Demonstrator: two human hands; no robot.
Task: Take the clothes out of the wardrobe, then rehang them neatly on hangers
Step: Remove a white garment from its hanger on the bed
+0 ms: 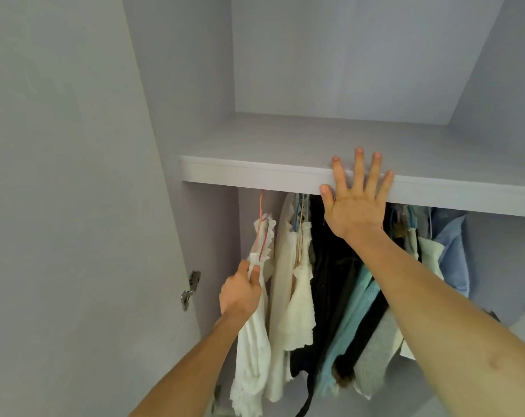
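Lower left of frame, the left hand (pixel 240 291) clenches the frilled white knit top (pixel 255 320) on its pink wire hanger (pixel 260 227), leftmost on the rail. The right hand (pixel 353 203), grip released, lies flat on the pale lilac shelf edge (pixel 255 173). The top looks light and floppy; better lifted by the hook.

Contents: two bare hands, one pale lilac wardrobe shelf (pixel 255 173), one metal door hinge (pixel 190 290), one pink wire hanger (pixel 261 227).
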